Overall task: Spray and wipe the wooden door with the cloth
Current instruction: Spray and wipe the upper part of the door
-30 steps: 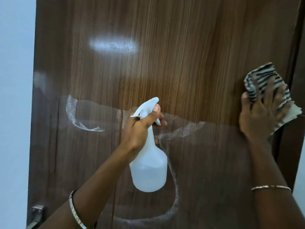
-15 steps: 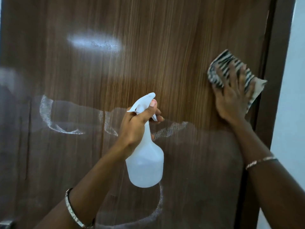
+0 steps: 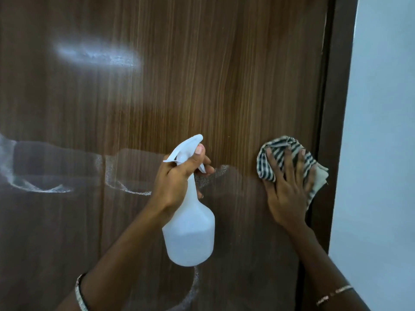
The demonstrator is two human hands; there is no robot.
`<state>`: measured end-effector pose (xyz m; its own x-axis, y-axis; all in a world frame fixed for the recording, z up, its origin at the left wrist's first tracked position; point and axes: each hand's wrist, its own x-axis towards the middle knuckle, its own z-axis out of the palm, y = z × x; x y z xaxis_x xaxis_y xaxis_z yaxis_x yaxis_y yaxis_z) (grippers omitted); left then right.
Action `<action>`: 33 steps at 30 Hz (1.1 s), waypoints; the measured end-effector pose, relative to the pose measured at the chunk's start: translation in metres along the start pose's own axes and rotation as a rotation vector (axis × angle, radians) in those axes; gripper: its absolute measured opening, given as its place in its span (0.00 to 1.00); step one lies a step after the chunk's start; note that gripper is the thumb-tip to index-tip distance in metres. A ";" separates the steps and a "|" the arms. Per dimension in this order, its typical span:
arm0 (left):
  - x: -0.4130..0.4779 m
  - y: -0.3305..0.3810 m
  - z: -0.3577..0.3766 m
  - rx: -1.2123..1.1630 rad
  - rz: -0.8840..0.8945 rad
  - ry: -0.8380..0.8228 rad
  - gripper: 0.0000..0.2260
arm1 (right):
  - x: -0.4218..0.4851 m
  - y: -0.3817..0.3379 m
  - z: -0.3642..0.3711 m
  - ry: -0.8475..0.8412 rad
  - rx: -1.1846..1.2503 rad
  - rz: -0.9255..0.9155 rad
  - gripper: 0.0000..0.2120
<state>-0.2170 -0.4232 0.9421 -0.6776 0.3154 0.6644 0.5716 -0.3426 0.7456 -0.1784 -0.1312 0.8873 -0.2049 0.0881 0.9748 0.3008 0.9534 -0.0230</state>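
The glossy brown wooden door (image 3: 202,75) fills most of the view. My left hand (image 3: 177,182) grips the neck of a white translucent spray bottle (image 3: 190,234), thumb on top of the nozzle, a little in front of the door's middle. My right hand (image 3: 287,189) presses a black-and-white striped cloth (image 3: 278,149) flat against the door near its right edge, fingers spread over the cloth. Pale spray streaks show on the door at the left and under the bottle.
A dark door frame (image 3: 336,108) runs down the right side, with a pale blue wall (image 3: 381,131) beyond it. A bright reflection (image 3: 98,56) lies on the door at upper left. Both wrists wear bangles.
My right hand has slid the cloth downward along the door's right edge. The view has shifted right, so the door's left edge and handle are out of view. The bottle stays held.
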 end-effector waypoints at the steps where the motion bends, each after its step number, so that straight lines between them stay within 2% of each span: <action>1: -0.001 -0.003 0.003 0.003 -0.012 -0.010 0.18 | -0.003 0.003 0.001 -0.017 -0.010 -0.006 0.29; 4: -0.004 -0.008 0.008 -0.011 -0.037 -0.025 0.17 | 0.042 0.006 -0.008 -0.030 -0.026 -0.008 0.29; 10: -0.001 -0.008 0.016 -0.006 -0.035 -0.011 0.18 | 0.189 0.000 -0.044 -0.008 0.091 0.088 0.28; 14: -0.004 -0.009 0.014 -0.002 -0.024 -0.005 0.18 | 0.160 -0.005 -0.033 0.022 0.050 0.047 0.28; 17: -0.010 -0.015 0.013 -0.013 -0.036 -0.007 0.16 | 0.071 -0.006 -0.014 0.053 0.019 0.064 0.28; 21: -0.019 -0.022 0.010 0.005 -0.063 -0.021 0.16 | -0.036 -0.005 0.006 -0.009 0.001 0.047 0.28; 24: -0.025 -0.023 0.012 -0.003 -0.077 -0.025 0.16 | 0.004 -0.002 -0.002 -0.024 0.026 0.059 0.28; 29: -0.029 -0.025 0.013 0.015 -0.072 -0.016 0.14 | 0.149 -0.006 -0.031 0.024 0.089 0.125 0.28; 33: -0.039 -0.027 0.012 0.055 -0.066 -0.024 0.17 | 0.149 -0.001 -0.034 0.004 0.126 0.099 0.28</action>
<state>-0.2008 -0.4154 0.8969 -0.7037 0.3564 0.6146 0.5516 -0.2712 0.7888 -0.1775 -0.1290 1.0402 -0.1759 0.1824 0.9674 0.1998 0.9688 -0.1464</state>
